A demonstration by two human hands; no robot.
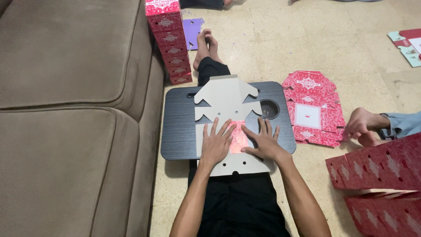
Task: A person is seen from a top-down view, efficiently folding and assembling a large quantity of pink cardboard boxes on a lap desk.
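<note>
Far left: brown sofa [74, 109] runs the whole left side. Against its front edge, near the lap desk's far-left corner, a stack of folded red boxes [170, 41] stands on the floor, with a purple cut-out sheet [193, 31] just beside it.

Your black lap desk [180, 131] sits across your legs. The flat die-cut box blank [224, 98] lies grey side up along the desk's middle, reaching from the far edge to past the near edge; a red printed panel [238, 137] shows in its centre.

Your left hand [215, 144] is flat, fingers spread, pressing the blank just left of the red panel. Your right hand [263, 142] is flat and spread too, pressing just right of it, fingertips touching the panel's edge. Neither pinches anything.

A round cup recess [269, 109] sits at the desk's far-right area, partly under the blank.

Right of the desk, on the floor: a pile of flat red blanks [312, 107], another person's hand [360, 124] touching its right edge. Lower right corner: more folded red boxes [381, 180].
</note>
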